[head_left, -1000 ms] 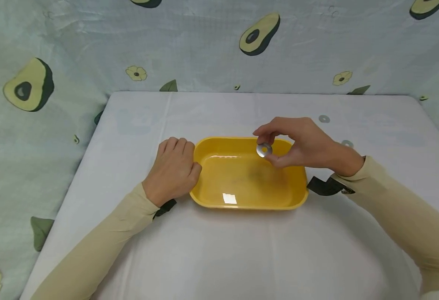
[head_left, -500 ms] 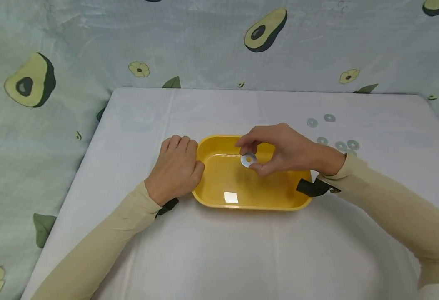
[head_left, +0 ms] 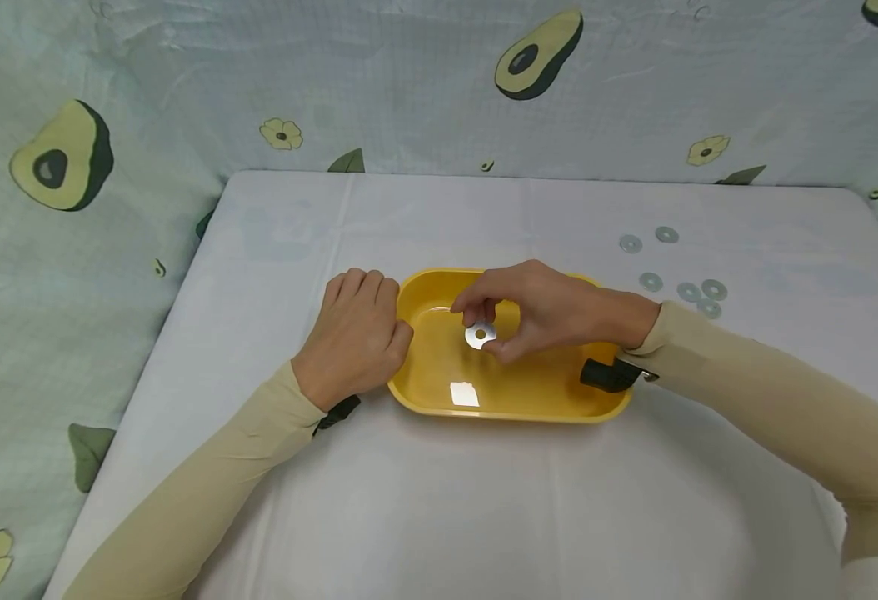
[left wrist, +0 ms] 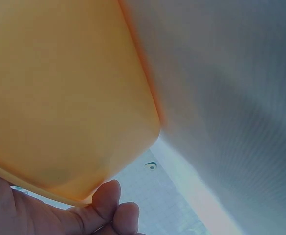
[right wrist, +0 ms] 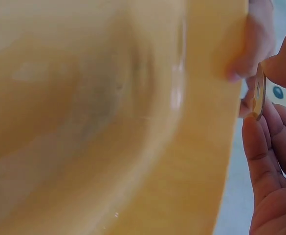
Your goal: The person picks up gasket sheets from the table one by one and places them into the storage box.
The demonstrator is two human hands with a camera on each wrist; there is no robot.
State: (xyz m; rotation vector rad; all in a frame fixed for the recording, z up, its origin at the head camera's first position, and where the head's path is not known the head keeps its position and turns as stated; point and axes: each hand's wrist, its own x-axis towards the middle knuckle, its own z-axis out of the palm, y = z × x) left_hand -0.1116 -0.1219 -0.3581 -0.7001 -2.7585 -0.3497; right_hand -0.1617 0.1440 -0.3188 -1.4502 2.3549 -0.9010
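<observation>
A yellow tray [head_left: 559, 406] sits in the middle of the white table. My right hand [head_left: 547, 308] hovers over the tray and pinches a flat metal washer [head_left: 480, 335] between thumb and fingers; the right wrist view shows that washer [right wrist: 258, 91] edge-on above the tray's inside [right wrist: 84, 117]. My left hand [head_left: 352, 337] rests curled against the tray's left rim. In the left wrist view its fingertips [left wrist: 108, 200] touch the tray's outer wall [left wrist: 69, 98].
Several loose washers [head_left: 679, 279] lie on the table [head_left: 439, 500] to the right, behind my right forearm. An avocado-print cloth [head_left: 57, 158] hangs behind and to the left of the table.
My right hand has carried the washer leftward and lower over the tray. The left hand has stayed at the rim.
</observation>
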